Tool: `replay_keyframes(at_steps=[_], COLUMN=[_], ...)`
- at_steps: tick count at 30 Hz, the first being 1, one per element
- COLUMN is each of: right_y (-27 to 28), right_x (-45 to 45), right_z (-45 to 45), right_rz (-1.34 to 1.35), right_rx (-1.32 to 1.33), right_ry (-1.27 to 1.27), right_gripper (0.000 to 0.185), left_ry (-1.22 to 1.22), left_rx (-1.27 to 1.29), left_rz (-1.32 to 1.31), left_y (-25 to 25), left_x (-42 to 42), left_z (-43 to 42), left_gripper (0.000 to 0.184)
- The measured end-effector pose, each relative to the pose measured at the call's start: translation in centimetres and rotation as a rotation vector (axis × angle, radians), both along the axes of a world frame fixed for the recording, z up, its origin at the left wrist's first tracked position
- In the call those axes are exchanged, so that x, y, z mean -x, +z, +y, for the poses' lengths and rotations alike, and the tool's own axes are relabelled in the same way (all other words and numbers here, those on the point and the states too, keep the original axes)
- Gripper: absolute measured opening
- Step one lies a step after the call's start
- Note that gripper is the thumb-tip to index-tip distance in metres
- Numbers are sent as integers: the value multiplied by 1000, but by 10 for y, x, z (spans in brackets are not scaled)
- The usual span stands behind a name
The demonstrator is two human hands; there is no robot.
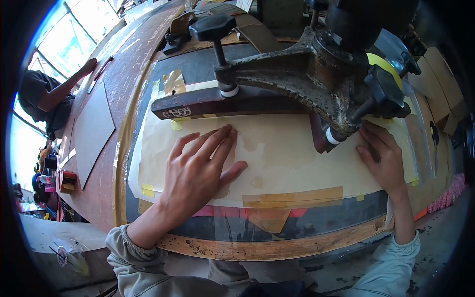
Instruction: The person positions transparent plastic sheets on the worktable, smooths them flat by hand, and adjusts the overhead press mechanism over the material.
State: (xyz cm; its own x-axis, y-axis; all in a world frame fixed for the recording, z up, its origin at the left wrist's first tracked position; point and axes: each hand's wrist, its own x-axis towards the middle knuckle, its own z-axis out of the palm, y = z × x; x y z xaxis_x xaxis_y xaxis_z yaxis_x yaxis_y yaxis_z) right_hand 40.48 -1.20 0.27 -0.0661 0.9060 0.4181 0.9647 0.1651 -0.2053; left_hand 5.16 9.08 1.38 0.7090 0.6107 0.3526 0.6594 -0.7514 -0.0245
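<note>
Cream sheet [297, 163] laid flat on dark board [307, 222], centre of view; its far part is covered by dark bar [262, 101] and metal bracket [292, 64]. Left part of sheet is overlapped by left hand [200, 156], palm down, fingers extended, thumb spread wide. Right hand [383, 156] is placed at sheet's right side, thumb wide of the fingers; fingertips sit close by the bracket's foot, contact with it cannot be told. Scrawled marking on bar only partly legible. Near edge of sheet is crossed by brown tape [297, 197]; wooden strip [247, 246] runs along board's near side.

Bracket's top is cut off by the frame, and the area behind it is blocked. Yellow ring [387, 68] is half hidden by black knob [381, 91]. At left, grey panel [94, 138] is laid on reddish-brown table [121, 67]; a co-worker [39, 96] is cut off by the dark lens border. Clutter below is too small to identify. Pink fluffy item [448, 192] is seen at far right.
</note>
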Motion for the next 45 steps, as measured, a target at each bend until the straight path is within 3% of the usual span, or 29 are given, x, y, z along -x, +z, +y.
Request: replay_keyframes(at_steps=[9, 45], right_y=[-1, -2], right_x=[-2, -1], right_z=[0, 2], right_rz=[-73, 58], right_rx=[-55, 1], right_ry=[18, 17], right_gripper=[37, 39], left_ry=[-11, -22], left_rx=[-12, -25], left_rz=[4, -50], left_y=[2, -5], left_x=[-1, 3], left_z=[0, 1], left_gripper=[48, 44])
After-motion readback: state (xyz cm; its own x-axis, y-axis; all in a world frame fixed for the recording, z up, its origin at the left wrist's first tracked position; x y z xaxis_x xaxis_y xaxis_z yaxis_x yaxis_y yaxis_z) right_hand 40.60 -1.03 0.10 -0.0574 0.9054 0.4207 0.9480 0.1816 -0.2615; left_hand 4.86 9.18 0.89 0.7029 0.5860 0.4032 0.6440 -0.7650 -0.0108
